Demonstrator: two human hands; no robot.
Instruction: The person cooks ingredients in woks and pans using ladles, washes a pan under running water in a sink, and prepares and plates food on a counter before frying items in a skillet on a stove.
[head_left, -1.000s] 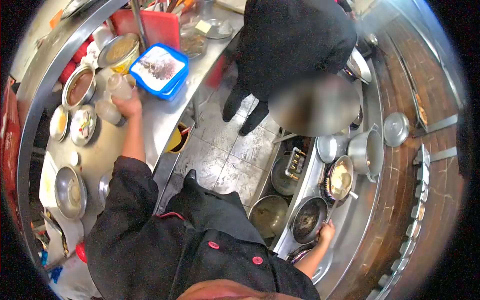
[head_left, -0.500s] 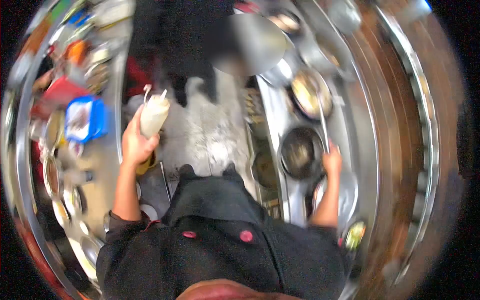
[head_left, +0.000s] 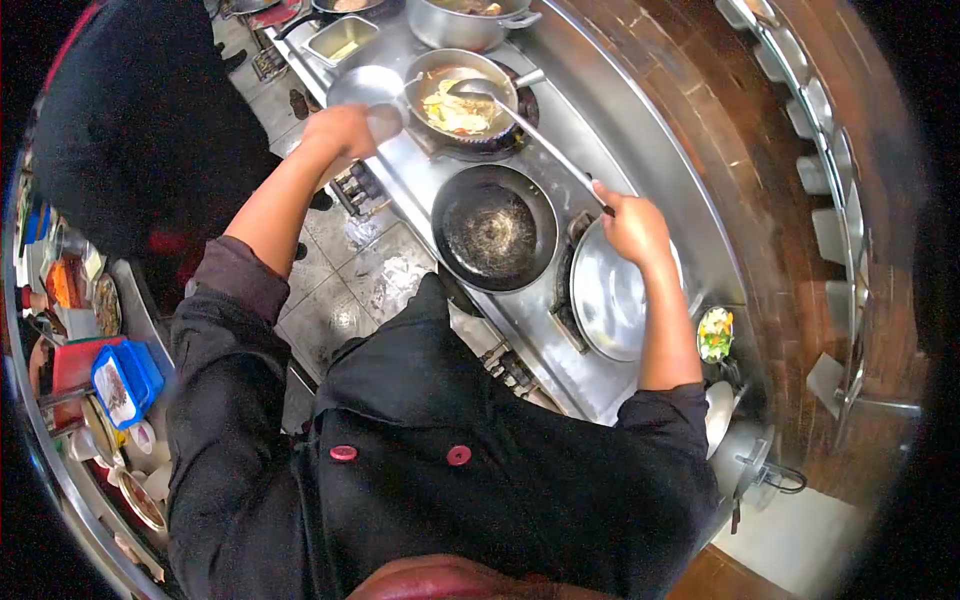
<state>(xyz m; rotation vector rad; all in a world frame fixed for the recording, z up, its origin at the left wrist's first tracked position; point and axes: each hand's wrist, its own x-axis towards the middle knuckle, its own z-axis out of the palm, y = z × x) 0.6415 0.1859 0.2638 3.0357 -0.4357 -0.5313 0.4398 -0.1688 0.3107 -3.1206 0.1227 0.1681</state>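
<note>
My left hand [head_left: 338, 132] is wrapped around a pale squeeze bottle [head_left: 384, 124], smeared by motion and tipped toward the metal pan [head_left: 412, 88] on the stove. In that pan are broth and pieces of pale and yellow food [head_left: 455, 112]. My right hand [head_left: 636, 228] grips the dark end of a long-handled ladle [head_left: 555, 152], whose bowl rests among the food. Nearer to me, between my hands, sits a black wok [head_left: 495, 228] with nothing in it. A large round metal lid [head_left: 612, 295] lies under my right forearm.
A big pot [head_left: 470, 28] and a rectangular metal container [head_left: 340, 40] stand at the stove's far end. Chopped vegetables fill a small bowl [head_left: 715, 335] at right. On the left are a person in black [head_left: 130, 130] and a counter with a blue tub [head_left: 148, 375].
My view has turned toward the stove. The squeeze bottle, held upright over the floor before, has moved across to the pan and tilted. My right hand still holds the ladle.
</note>
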